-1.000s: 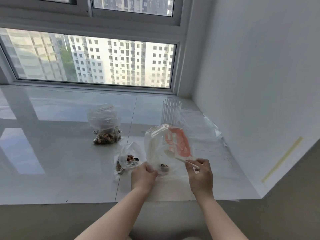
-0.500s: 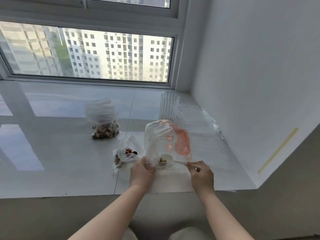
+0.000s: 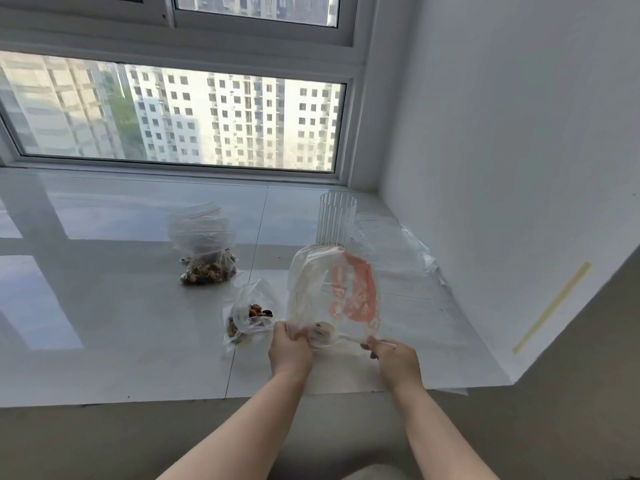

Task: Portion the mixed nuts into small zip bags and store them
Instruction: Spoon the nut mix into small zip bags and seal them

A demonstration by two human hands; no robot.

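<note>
A large clear bag with an orange print stands on the white sill, nearly empty. My left hand grips its lower left edge. My right hand pinches the handle of a white plastic spoon; its bowl sits inside the bag's bottom with a few nuts on it. Just left lies a small open zip bag holding some mixed nuts. Farther back left is a filled zip bag of nuts.
A ribbed clear glass stands behind the printed bag. Loose clear plastic sheets lie at the right by the white wall. The sill's front edge runs just below my hands, and the window is behind.
The spoon's bowl has gone down from mid-bag to the bag's bottom corner, among the last nuts. My left hand keeps its hold on the bag; the camera has tilted a little.
</note>
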